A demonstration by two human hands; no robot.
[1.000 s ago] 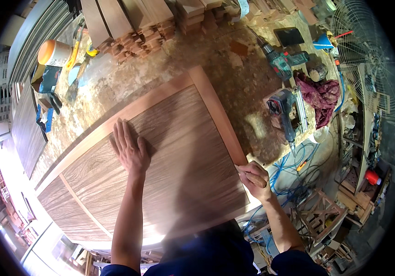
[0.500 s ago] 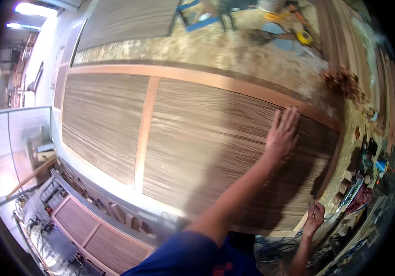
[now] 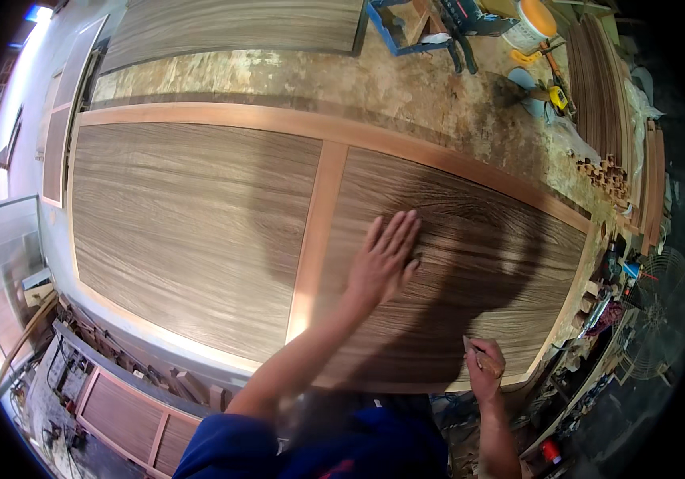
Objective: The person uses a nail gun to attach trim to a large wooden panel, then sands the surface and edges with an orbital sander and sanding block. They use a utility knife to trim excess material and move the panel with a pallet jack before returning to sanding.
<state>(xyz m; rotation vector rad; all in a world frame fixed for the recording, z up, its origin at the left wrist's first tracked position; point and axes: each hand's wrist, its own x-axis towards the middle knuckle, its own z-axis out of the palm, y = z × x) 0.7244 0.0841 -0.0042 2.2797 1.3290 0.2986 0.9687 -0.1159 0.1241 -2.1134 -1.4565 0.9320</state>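
Observation:
A large wooden frame with brown wood-grain panels (image 3: pixel 191 199) lies flat before me, split by a pale crossbar (image 3: pixel 320 231). My left hand (image 3: pixel 382 257) rests on the right-hand panel (image 3: pixel 454 215), just right of that crossbar, fingers stretched out and palm down. Near the panel's lower edge, my right hand (image 3: pixel 486 371) is closed round a small blade tool (image 3: pixel 484 361). Its brown handle shows in the fist, and a short grey blade points up and left. Whether the blade touches the panel I cannot tell. My shadow covers much of this panel.
Another brown panel (image 3: pixel 231 28) lies beyond on the stained worktop (image 3: pixel 279 80). At the back right are a blue tray (image 3: pixel 382 32), a white tub with an orange lid (image 3: pixel 530 28), a yellow tape measure (image 3: pixel 557 97) and stacked wood strips (image 3: pixel 598 88). A fan (image 3: pixel 658 311) stands right.
My left hand has moved left across the panel, from near the far rail to beside the crossbar. My right hand has come left from the near right corner. The view has shifted.

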